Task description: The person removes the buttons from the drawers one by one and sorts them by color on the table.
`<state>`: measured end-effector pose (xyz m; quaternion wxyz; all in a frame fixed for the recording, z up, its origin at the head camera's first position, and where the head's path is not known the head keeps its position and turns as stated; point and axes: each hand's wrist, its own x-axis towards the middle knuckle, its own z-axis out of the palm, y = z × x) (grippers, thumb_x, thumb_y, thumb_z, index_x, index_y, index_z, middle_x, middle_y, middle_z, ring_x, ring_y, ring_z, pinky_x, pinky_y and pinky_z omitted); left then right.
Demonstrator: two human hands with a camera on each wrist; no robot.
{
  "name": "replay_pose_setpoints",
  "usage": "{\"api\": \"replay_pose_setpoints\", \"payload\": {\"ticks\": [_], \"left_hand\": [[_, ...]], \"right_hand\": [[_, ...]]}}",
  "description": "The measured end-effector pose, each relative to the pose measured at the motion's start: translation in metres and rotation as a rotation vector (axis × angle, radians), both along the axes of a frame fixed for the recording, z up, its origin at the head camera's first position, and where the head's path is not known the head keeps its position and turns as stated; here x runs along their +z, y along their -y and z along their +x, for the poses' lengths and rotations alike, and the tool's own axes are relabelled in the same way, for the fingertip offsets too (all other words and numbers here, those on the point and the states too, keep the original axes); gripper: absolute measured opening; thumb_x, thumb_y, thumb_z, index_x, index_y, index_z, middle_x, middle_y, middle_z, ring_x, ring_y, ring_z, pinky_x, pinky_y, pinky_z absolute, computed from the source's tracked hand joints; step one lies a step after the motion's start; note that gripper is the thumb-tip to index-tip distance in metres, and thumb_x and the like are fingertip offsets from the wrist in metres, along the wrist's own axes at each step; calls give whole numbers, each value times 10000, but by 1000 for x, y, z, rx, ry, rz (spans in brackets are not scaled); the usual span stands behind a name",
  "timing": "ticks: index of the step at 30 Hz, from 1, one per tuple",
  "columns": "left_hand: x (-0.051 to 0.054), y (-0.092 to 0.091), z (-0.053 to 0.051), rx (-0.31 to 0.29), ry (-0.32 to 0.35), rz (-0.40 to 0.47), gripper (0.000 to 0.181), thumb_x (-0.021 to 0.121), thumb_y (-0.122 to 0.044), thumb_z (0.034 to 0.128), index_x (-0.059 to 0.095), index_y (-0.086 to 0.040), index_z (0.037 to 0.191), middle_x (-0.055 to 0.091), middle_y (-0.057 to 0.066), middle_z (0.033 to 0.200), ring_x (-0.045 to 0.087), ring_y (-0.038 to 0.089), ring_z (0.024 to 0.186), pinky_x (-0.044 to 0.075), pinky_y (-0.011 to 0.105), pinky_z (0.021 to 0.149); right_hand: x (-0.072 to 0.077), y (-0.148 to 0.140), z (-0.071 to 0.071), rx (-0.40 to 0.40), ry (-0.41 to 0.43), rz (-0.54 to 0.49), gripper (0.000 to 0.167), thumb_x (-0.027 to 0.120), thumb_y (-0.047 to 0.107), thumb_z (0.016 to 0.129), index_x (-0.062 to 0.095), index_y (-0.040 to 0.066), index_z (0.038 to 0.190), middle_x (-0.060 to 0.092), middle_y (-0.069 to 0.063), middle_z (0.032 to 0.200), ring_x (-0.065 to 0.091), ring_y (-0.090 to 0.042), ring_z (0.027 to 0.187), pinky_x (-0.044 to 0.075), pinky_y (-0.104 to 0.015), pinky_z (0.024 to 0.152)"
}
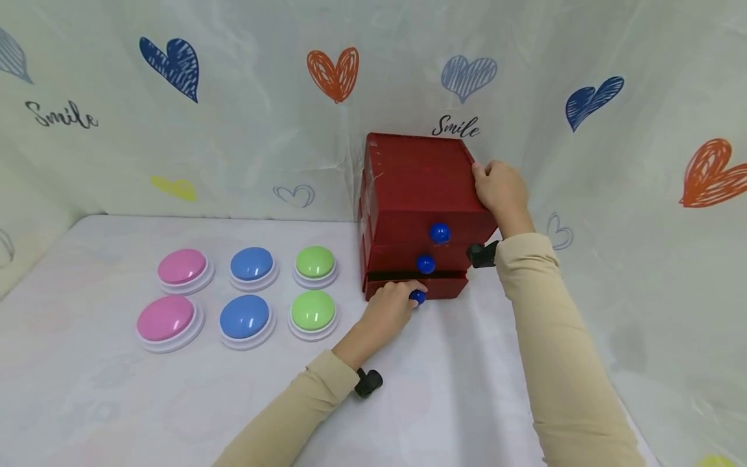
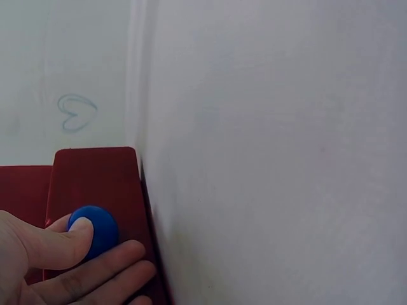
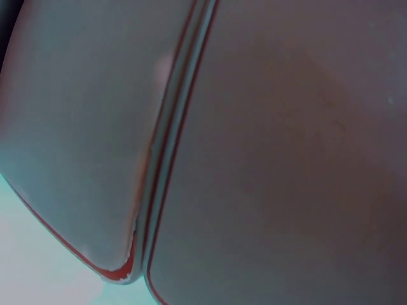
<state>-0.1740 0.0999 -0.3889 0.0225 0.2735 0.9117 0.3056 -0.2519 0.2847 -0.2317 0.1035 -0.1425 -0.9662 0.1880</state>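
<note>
A red three-drawer cabinet stands against the back curtain, each drawer front bearing a round blue knob. Its bottom drawer is pulled out a little, with a dark gap above its front. My left hand pinches that drawer's blue knob between thumb and finger; the other fingers extend beside it in the left wrist view. At the cabinet's top right edge, my right hand grips with its thumb on top, its other fingers partly hidden over the side. Only blurred, dark cabinet panels fill the right wrist view.
Left of the cabinet sit two rows of dome push buttons on white bases: pink, blue and green. They stand on a white-covered table. A pale curtain printed with hearts hangs behind and along the right.
</note>
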Motion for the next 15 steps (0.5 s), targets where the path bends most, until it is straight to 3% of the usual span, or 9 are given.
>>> {"api": "replay_pose_setpoints", "payload": {"ticks": [15], "left_hand": [[1,-1,-10,12,31,-2,292,597,-138,905,624,-167,1194,681,56,1087,653,168,846,539,255,691]], "right_hand": [[0,1,0,-2,10,11,491,276,384,995,546,-23,1052,574,-213,994,540,-327,856,442,-393,658]]}}
